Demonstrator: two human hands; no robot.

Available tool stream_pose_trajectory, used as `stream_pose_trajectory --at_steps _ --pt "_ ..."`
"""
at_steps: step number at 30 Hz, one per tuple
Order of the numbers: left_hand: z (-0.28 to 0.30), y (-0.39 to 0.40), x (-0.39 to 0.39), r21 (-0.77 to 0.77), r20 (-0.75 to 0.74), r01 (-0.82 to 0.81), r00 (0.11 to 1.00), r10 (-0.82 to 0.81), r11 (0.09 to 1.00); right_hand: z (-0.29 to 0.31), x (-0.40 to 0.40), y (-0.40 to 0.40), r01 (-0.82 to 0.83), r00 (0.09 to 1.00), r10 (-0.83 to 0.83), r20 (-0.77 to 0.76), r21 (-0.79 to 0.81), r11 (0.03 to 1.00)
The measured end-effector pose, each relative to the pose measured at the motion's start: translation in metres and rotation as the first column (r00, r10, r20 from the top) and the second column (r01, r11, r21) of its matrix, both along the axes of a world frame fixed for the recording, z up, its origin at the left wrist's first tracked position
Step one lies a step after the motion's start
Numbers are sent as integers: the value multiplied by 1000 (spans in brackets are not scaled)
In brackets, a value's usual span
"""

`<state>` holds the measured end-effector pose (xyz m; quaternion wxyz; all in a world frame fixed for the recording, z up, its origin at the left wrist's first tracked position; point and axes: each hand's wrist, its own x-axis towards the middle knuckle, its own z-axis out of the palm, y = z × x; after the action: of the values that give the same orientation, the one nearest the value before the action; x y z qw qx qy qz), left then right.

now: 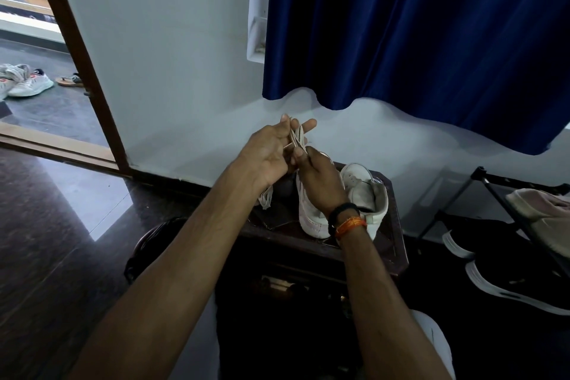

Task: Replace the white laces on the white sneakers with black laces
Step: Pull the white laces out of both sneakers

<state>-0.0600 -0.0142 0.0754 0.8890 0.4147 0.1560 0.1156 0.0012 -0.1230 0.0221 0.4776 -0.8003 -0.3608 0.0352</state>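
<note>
**White lace bundled up between my hands, above the sneakers**

Big blue curtain (pixel 431 25) hangs across the wall ahead of me, open doorway (pixel 37 55) off to my left with a few shoes (pixel 24 82) lying outside on the floor. Right below my arms sits the dark counter (pixel 391 244), and on it the two white sneakers (pixel 367 191) stand side by side, toes pointing away from me, the nearer one partly hidden behind my right wrist. To the right, a shoe rack (pixel 499 194) carries black trainers with white soles (pixel 509 281).

Both hands are raised over the sneakers. My left hand (pixel 268 157) has its fingers mostly stretched out, the white lace (pixel 296 137) looped around them and lying across the palm. My right hand (pixel 317 179) has its fingers curled, thumb and fingertips pinching the lace just beside the left palm. More pale lace (pixel 266 199) dangles below my left wrist, touching down near the counter's edge. Black and orange bands (pixel 347 220) circle my right wrist.
</note>
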Motion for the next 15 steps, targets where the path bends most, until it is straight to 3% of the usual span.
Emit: stream_pose_trajectory --at_steps 4,7,9,12,14,15 --pt "-2 6 -4 6 -35 9 999 -9 1000 1 5 -6 -82 962 108 -253 109 991" --pt "-3 10 -7 -30 -25 -3 1000 2 1000 7 0 -12 -103 829 230 -510 265 959" --pt "-5 9 -12 -7 -24 3 1000 -3 1000 9 -3 -13 -27 737 254 -627 348 937" --pt "-19 3 -15 256 -51 -111 990 128 960 11 -3 -6 123 640 236 -731 401 908" --pt "-34 -2 -18 545 25 -235 964 264 805 13 -2 0 210 601 231 -765 430 878" --pt "-42 -4 -19 691 87 -288 944 319 663 12 -2 2 241 586 232 -776 440 865"
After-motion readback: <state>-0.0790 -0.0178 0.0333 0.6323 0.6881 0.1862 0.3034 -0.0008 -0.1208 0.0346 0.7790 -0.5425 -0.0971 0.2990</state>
